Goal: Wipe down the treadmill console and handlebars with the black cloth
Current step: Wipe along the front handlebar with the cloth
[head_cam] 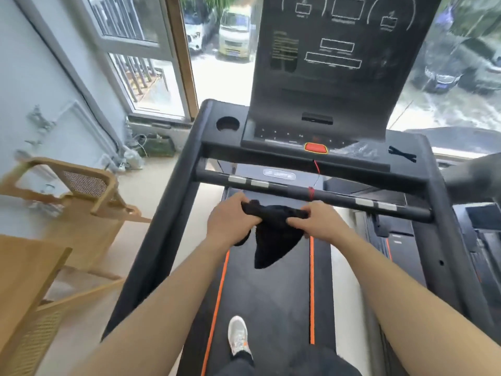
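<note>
Left hand [230,221] and right hand [318,222] closed on black cloth [273,234], just short of handlebar [311,192]. Fold into flat pad; wipe bar end to end, then console [311,137].

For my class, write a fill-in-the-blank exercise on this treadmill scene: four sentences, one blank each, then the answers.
1. The black cloth is held by ____ hands, left hand and right hand.
2. The safety key on the console is ____ in colour.
3. The cup holder sits on the console's ____ side.
4. The stripes along the belt are ____.

Answers: both; red; left; orange
</note>
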